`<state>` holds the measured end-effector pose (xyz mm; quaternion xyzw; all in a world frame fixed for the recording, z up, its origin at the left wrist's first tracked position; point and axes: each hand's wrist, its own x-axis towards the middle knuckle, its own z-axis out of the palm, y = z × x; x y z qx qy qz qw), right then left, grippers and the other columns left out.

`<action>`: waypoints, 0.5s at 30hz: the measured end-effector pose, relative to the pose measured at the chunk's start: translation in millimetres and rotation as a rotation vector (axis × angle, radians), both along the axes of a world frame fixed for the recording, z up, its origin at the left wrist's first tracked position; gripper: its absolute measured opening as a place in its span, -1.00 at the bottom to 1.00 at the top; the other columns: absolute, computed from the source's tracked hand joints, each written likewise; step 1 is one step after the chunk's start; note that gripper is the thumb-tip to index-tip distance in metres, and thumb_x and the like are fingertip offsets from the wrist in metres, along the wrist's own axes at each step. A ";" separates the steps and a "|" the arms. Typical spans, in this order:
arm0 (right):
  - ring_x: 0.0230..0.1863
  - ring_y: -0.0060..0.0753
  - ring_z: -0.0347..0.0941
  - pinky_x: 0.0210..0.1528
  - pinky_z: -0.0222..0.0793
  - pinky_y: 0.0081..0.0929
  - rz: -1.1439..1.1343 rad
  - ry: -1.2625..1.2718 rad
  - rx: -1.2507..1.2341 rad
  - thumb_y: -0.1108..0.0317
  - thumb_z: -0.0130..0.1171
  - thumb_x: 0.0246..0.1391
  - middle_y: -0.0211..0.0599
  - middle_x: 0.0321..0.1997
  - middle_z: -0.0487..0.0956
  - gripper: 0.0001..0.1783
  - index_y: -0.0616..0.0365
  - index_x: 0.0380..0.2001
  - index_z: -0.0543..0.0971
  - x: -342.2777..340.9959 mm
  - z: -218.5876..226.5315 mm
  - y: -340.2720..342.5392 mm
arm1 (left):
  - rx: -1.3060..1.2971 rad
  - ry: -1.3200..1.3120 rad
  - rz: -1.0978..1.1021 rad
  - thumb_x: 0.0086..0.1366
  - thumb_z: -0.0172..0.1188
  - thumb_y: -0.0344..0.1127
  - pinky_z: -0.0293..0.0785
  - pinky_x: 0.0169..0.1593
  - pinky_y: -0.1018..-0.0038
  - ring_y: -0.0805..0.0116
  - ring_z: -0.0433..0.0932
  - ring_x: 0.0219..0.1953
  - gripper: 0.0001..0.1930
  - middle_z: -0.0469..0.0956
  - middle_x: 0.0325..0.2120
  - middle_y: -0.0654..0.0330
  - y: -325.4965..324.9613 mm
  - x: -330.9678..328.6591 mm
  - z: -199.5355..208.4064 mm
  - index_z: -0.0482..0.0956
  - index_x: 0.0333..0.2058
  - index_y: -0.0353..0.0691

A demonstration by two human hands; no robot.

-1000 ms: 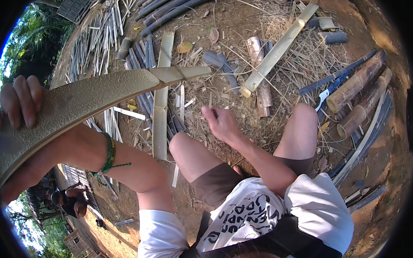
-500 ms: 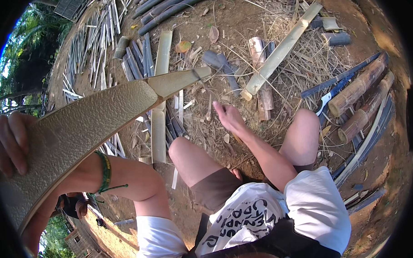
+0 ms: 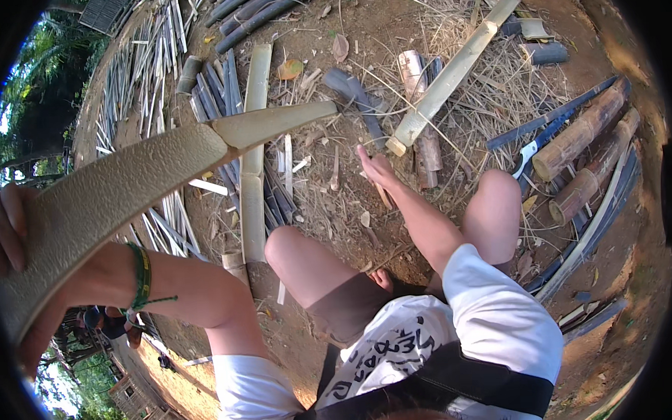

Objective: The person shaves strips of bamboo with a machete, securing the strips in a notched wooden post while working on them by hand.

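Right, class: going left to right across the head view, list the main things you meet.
left hand → wide bamboo slab → upright split bamboo strip → right hand → slanting pale bamboo pole → brown bamboo logs

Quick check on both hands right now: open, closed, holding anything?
Left hand: closed around the wide end of a split bamboo piece.
Right hand: open, fingers extended toward the littered ground, holding nothing.

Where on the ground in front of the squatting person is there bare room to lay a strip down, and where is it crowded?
Bare dirt lies at the top, between the dark bamboo poles and the straw. Crowded: split strips on the left, bamboo logs on the right, and chips by the right hand.
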<state>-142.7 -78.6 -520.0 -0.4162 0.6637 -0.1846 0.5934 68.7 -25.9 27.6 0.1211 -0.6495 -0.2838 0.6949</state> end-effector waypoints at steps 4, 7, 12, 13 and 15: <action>-0.71 -0.30 0.42 -0.48 0.40 -0.14 0.022 0.035 -0.406 -0.48 -0.28 0.29 -0.29 -0.78 0.43 -0.06 0.14 -0.80 0.43 27.9 -8.5 23.7 | -0.048 0.004 0.159 0.10 0.15 0.35 0.19 -0.53 0.48 0.43 0.28 -0.61 -0.40 0.34 -0.55 0.15 3.4 32.5 11.2 0.43 -0.48 -0.18; -0.67 -0.24 0.50 -0.44 0.43 -0.10 0.008 0.150 -0.277 -0.50 -0.26 0.26 -0.22 -0.74 0.49 -0.04 0.19 -0.78 0.46 19.8 -22.5 17.4 | -0.079 0.012 0.407 0.10 0.16 0.33 0.19 -0.52 0.48 0.43 0.28 -0.60 -0.41 0.34 -0.55 0.14 -12.3 60.0 28.2 0.43 -0.48 -0.19; -0.67 -0.23 0.47 -0.44 0.40 -0.07 -0.018 -0.025 -0.023 -0.47 -0.26 0.29 -0.24 -0.72 0.47 -0.05 0.21 -0.77 0.45 26.8 9.7 25.9 | -0.190 0.111 0.868 0.32 0.08 0.00 0.38 -0.53 0.36 0.34 0.43 -0.56 -0.58 0.47 -0.49 0.08 -37.6 121.2 18.3 0.46 -0.49 -0.29; -0.63 -0.15 0.48 -0.44 0.37 -0.06 0.001 -0.015 -0.164 -0.47 -0.27 0.29 -0.15 -0.67 0.52 -0.03 0.30 -0.68 0.50 30.8 9.6 34.0 | -0.424 0.214 0.997 0.36 0.13 -0.32 0.56 -0.44 0.32 0.30 0.54 -0.50 -0.77 0.54 -0.45 0.08 -52.4 110.2 34.3 0.51 -0.41 -0.39; -0.56 -0.06 0.52 -0.41 0.39 -0.04 0.073 0.042 -0.436 -0.46 -0.29 0.29 -0.04 -0.57 0.59 -0.02 0.37 -0.54 0.57 33.3 10.4 53.1 | -0.350 0.191 1.046 0.31 0.25 -0.46 0.64 -0.35 0.39 0.31 0.61 -0.43 -0.84 0.60 -0.38 0.04 -55.6 56.0 13.2 0.53 -0.32 -0.49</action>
